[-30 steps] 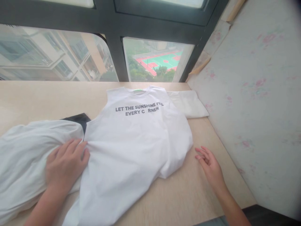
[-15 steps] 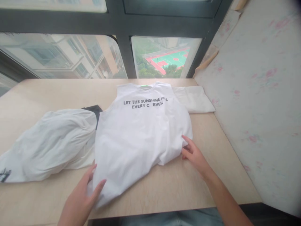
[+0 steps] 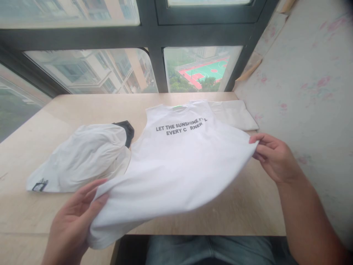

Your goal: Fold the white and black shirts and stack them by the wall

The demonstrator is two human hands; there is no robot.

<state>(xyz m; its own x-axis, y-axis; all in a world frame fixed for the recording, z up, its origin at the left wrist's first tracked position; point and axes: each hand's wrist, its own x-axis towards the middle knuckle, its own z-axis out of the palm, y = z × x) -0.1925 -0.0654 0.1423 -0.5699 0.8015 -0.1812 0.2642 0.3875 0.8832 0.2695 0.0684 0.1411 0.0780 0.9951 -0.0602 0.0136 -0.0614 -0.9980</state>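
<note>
A white sleeveless shirt (image 3: 176,165) with dark lettering across its chest lies on the wooden tabletop, its neckline toward the window. My left hand (image 3: 79,208) pinches the lower left side of the shirt between thumb and fingers. At the other side, my right hand (image 3: 271,152) grips a bottom corner and holds it raised off the surface. The lower part of the fabric is stretched between both hands, and its near edge hangs above the tabletop's front.
Left of the shirt lies a crumpled white garment (image 3: 82,154) with a black part (image 3: 125,130). A folded white cloth (image 3: 234,114) sits partly behind the shirt at the right, beside the flowered wall (image 3: 309,99). The wooden tabletop (image 3: 44,121) runs back to the window frame (image 3: 154,33).
My right hand has taken hold of the shirt's corner and pulled it up and outward to the right. My left hand has moved left, gripping and spreading the fabric. The view has shifted slightly.
</note>
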